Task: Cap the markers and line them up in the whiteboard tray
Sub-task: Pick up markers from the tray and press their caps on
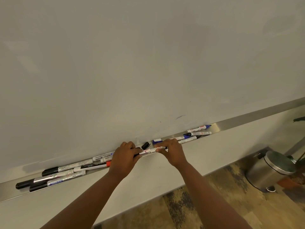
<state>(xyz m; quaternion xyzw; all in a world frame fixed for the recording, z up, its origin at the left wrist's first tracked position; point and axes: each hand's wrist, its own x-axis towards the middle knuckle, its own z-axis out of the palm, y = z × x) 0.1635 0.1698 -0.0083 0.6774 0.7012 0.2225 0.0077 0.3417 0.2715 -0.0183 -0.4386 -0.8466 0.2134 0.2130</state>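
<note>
Two hands meet on one marker in the head view, my only view, and that marker sits across the front lip of the whiteboard tray near the middle of the frame. My left hand is curled around its left end, fingers pressed together over it, so I cannot tell whether a cap is going on underneath; my right hand pinches the barrel at its right end between thumb and fingertips. A loose black cap lies in the tray at about 11 o'clock from the held marker, and a blue cap at about 1 o'clock, both just beside it. Toward 8 o'clock a jumbled pile of markers lies crossed in the tray; toward 2 o'clock a smaller group rests with at least one bare tip showing. I judge these as light, rigid plastic tubes with smooth, slightly slippery barrels that will roll if set down carelessly. The barrel's middle is the safest hold, keeping fingers off the inky tip, with the cap pushed straight along the axis until it seats. A trash bin stands on the floor at 4 o'clock.
</note>
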